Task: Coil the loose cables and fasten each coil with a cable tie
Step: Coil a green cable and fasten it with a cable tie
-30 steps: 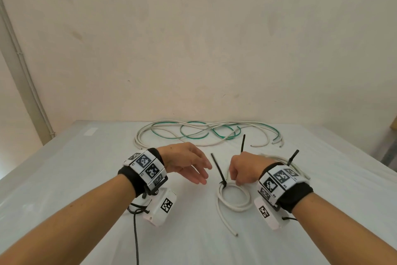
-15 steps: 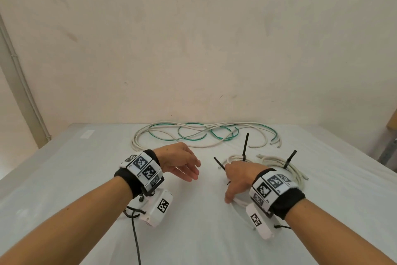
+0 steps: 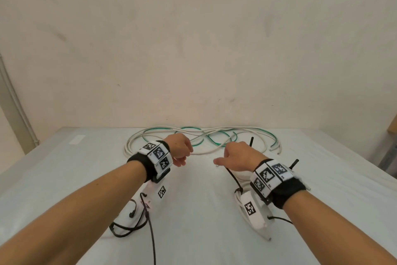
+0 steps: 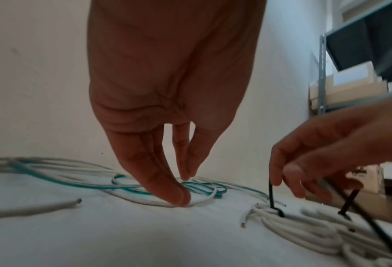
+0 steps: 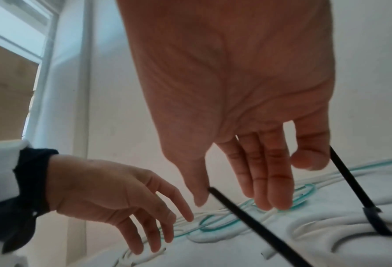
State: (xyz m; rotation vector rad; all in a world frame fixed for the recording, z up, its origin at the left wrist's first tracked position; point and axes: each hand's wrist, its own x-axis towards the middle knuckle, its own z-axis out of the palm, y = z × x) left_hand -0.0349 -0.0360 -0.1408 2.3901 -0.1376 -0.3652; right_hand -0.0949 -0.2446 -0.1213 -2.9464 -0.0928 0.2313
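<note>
Loose white cables (image 3: 202,153) and a green cable (image 3: 214,142) lie tangled at the back of the white table (image 3: 199,228). My left hand (image 3: 181,152) hangs over them with its fingers pointing down, and the fingertips (image 4: 181,199) touch a white strand without gripping it. My right hand (image 3: 231,155) reaches the same tangle with straight fingers (image 5: 270,189) and holds nothing. A white coil (image 3: 237,196) with a black cable tie (image 3: 233,179) lies under my right wrist. Other tied white coils (image 4: 304,229) sit beside it, with tie tails (image 3: 251,142) standing up.
A plain wall closes off the table's far edge just behind the cables. A metal shelf with boxes (image 4: 350,81) stands to the right. A small white label (image 3: 77,139) lies at the far left. Black camera leads (image 3: 133,221) trail under my left forearm.
My right hand released the tied coil and moved forward to the loose cables. My left hand moved forward too and lowered its fingertips onto a white strand.
</note>
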